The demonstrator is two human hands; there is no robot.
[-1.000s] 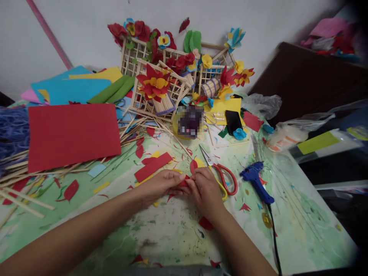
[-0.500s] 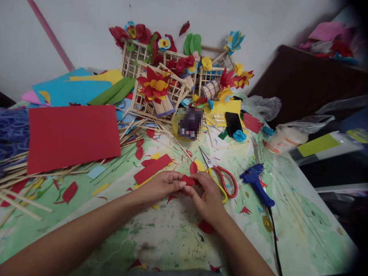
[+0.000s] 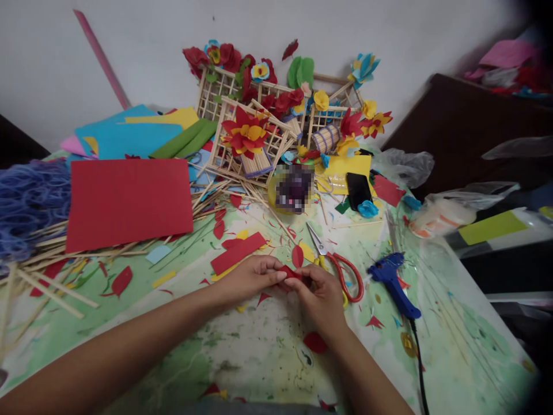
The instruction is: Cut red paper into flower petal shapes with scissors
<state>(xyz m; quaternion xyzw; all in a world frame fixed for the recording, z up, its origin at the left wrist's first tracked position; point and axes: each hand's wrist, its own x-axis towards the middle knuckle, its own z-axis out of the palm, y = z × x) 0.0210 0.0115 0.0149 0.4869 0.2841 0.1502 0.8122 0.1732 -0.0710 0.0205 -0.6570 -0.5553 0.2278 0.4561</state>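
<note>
Between my two hands, near the middle of the table, is a small piece of red paper (image 3: 290, 272), partly covered by fingers. My left hand (image 3: 259, 278) pinches its left side between thumb and fingers. On the other side my right hand (image 3: 320, 295) grips it the same way. Just beyond the right hand lie scissors (image 3: 341, 274) with red and yellow handles, blades pointing away and a handle partly hidden by the hand. A red paper strip (image 3: 238, 253) is beyond the left hand. A red petal-shaped cutout (image 3: 297, 256) lies just past the fingertips.
To the right lies a blue hot glue gun (image 3: 395, 285) with its cord. A large red sheet (image 3: 129, 204) covers sticks at left, beside purple rubber bands (image 3: 32, 202). Stick frames with paper flowers (image 3: 246, 135) stand against the wall. A black phone (image 3: 358, 191) lies at back right.
The view has shifted, so everything appears a little further right. Both hands still hold the red paper, which now looks slightly tilted or folded between the fingers.
</note>
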